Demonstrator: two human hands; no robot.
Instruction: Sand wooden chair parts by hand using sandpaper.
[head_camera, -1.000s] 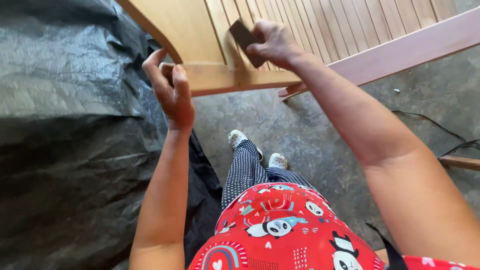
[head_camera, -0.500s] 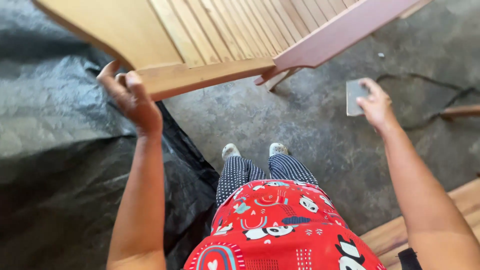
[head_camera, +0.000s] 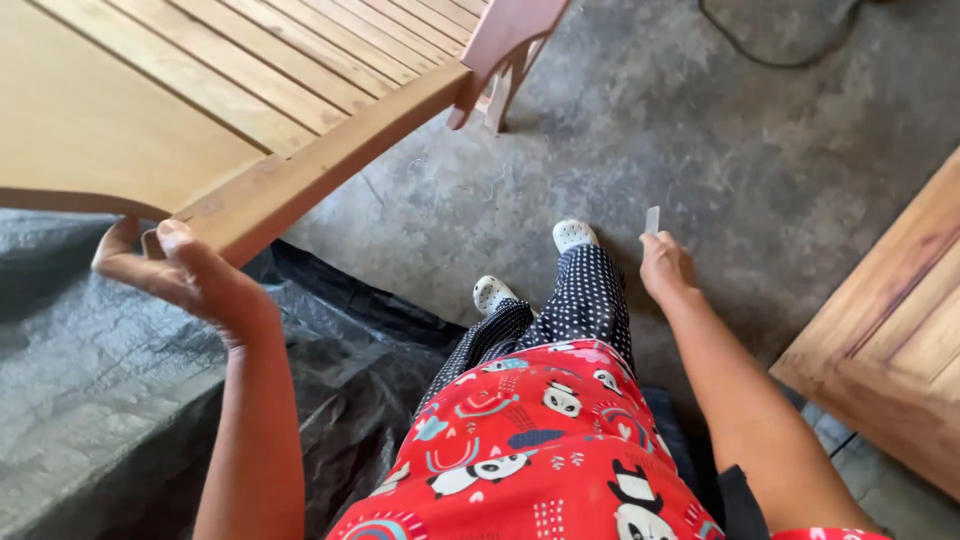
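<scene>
The slatted wooden piece (head_camera: 200, 90) fills the upper left, its near corner gripped by the left hand (head_camera: 175, 270). Below and left of it lies the plastic sheet (head_camera: 90, 400), spread over the floor (head_camera: 620, 130). The right hand (head_camera: 665, 268) hangs right of the legs, holding a sanding pad (head_camera: 652, 219) edge-on. A wooden panel (head_camera: 890, 330) sits at far right. A cable (head_camera: 760, 50) lies at the top.

Bright, even daylight – soft shadows under the legs, slight wide-angle stretch at the edges, mostly sharp
</scene>
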